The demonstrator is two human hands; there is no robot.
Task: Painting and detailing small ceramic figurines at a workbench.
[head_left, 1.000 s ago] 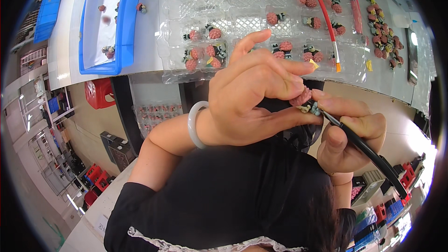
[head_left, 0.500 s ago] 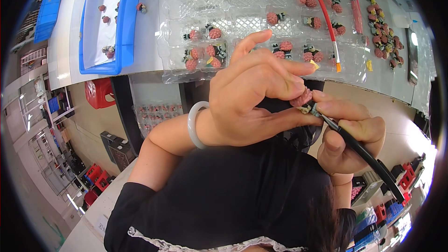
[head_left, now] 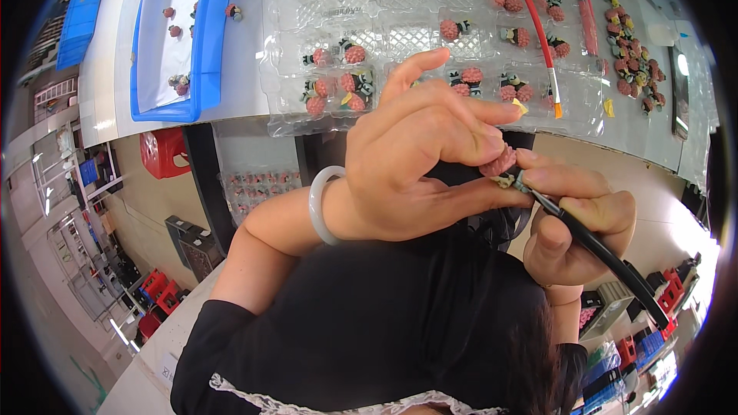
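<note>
My left hand (head_left: 419,157) pinches a small figurine (head_left: 503,162) between thumb and fingers, its little finger raised. The figurine has a bumpy pink part and a dark and pale lower part, partly hidden by fingertips. In my right hand (head_left: 580,211) is a slim black pen-like tool (head_left: 603,250) with a metal tip. That tip points at the figurine's lower end; I cannot tell whether it touches. My right fingertips rest close against the figurine too. A yellow scrap (head_left: 520,107) shows at my left forefinger.
Clear plastic trays (head_left: 330,23) hold several similar figurines beyond my hands. A red-handled paintbrush (head_left: 542,42) lies across them. A blue bin (head_left: 207,69) stands at left, loose figurines (head_left: 634,61) cluster at right. Below the table, at left, is a red stool (head_left: 161,155).
Almost nothing differs. The figurine and both hands have shifted very slightly to the right, and the black tool's rear end has dipped a touch.
</note>
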